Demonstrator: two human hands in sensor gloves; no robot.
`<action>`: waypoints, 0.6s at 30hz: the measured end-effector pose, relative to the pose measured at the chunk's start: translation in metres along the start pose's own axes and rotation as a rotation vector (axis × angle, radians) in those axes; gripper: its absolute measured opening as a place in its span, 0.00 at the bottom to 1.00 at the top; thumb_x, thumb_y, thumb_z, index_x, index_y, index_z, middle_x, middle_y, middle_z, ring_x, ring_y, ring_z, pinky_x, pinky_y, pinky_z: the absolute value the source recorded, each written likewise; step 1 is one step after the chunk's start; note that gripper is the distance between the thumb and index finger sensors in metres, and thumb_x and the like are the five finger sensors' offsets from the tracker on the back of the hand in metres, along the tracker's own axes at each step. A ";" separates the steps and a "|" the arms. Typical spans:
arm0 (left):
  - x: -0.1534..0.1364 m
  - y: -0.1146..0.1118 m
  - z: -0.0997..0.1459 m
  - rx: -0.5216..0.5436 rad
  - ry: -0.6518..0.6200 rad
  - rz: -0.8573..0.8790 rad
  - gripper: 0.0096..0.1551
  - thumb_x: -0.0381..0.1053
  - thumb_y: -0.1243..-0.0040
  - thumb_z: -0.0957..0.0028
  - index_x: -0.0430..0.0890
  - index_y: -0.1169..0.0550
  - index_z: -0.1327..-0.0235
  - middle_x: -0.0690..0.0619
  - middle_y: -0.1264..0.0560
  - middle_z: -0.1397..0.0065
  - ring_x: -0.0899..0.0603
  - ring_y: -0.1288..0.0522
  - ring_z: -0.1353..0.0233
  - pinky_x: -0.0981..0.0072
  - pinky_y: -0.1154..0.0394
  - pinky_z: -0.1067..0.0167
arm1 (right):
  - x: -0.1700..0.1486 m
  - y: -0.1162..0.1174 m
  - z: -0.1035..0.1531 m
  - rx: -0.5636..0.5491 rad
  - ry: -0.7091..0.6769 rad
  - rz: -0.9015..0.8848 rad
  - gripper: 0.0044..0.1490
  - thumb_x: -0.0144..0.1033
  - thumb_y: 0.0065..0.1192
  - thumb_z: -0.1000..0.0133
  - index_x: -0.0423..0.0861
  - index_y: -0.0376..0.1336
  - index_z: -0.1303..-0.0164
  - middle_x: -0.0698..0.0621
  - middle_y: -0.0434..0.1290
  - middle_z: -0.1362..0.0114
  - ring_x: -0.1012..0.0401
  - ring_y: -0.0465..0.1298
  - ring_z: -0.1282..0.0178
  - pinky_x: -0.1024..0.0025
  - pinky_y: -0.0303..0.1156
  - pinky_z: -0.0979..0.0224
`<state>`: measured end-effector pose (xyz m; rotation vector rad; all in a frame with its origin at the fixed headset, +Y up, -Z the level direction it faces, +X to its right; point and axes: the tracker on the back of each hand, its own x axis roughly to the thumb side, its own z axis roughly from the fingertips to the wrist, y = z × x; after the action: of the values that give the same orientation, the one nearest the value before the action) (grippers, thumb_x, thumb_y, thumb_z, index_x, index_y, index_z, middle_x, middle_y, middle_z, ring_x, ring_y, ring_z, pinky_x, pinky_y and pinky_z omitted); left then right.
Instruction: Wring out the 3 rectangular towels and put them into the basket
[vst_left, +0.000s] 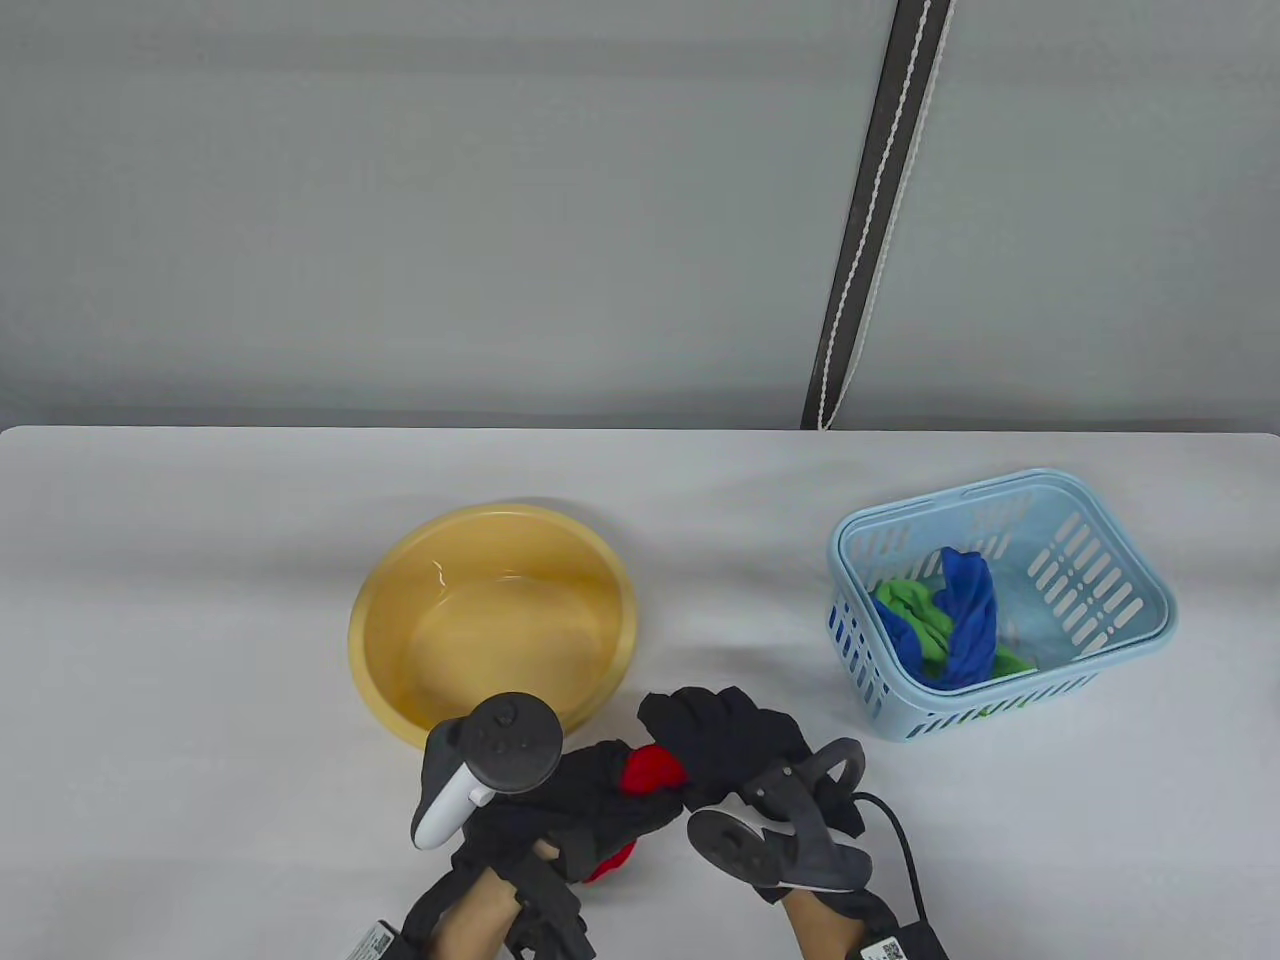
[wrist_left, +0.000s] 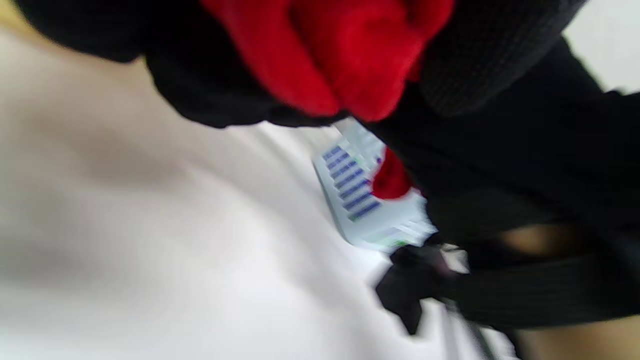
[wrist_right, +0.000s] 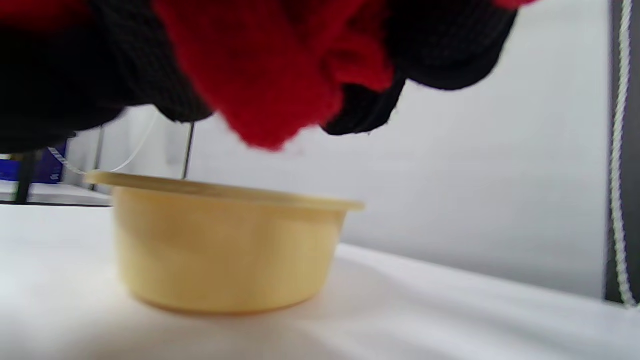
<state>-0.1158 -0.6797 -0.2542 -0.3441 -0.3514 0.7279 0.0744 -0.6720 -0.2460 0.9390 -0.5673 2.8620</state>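
- Gripping the red towel (vst_left: 652, 768) between them, the left hand (vst_left: 590, 800) and right hand (vst_left: 735, 745) are both curling tight round it, just above the tabletop (vst_left: 200, 600) in front of the yellow bowl (vst_left: 493, 620).
- Judging by that two-handed grip, the wringing is going on now.
- Lying in the basket (vst_left: 1000, 600) to the right are the blue towel (vst_left: 968, 610) and green towel (vst_left: 912, 610), so two look done and only the red is waiting to go in.
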 end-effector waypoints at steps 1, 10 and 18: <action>0.003 0.002 0.003 0.057 -0.004 -0.091 0.39 0.74 0.34 0.45 0.43 0.21 0.40 0.48 0.12 0.51 0.43 0.14 0.62 0.52 0.16 0.62 | 0.000 -0.001 0.001 0.014 -0.006 -0.018 0.43 0.51 0.79 0.50 0.53 0.60 0.26 0.47 0.76 0.30 0.52 0.83 0.41 0.55 0.80 0.49; 0.015 0.018 0.017 0.286 -0.050 -0.434 0.48 0.75 0.32 0.50 0.47 0.29 0.25 0.44 0.20 0.29 0.34 0.18 0.36 0.39 0.21 0.43 | -0.007 -0.019 0.006 0.097 0.036 -0.234 0.49 0.49 0.74 0.43 0.49 0.54 0.15 0.41 0.70 0.21 0.46 0.79 0.33 0.49 0.78 0.42; 0.018 0.017 0.044 0.536 -0.186 -0.620 0.57 0.73 0.42 0.45 0.55 0.57 0.14 0.42 0.53 0.09 0.27 0.50 0.14 0.23 0.45 0.27 | -0.042 -0.066 -0.004 -0.040 0.258 -0.215 0.44 0.46 0.72 0.40 0.51 0.55 0.16 0.45 0.71 0.21 0.47 0.79 0.33 0.47 0.76 0.40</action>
<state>-0.1317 -0.6475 -0.2184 0.3371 -0.3964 0.2205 0.1181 -0.6078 -0.2522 0.5720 -0.4645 2.7069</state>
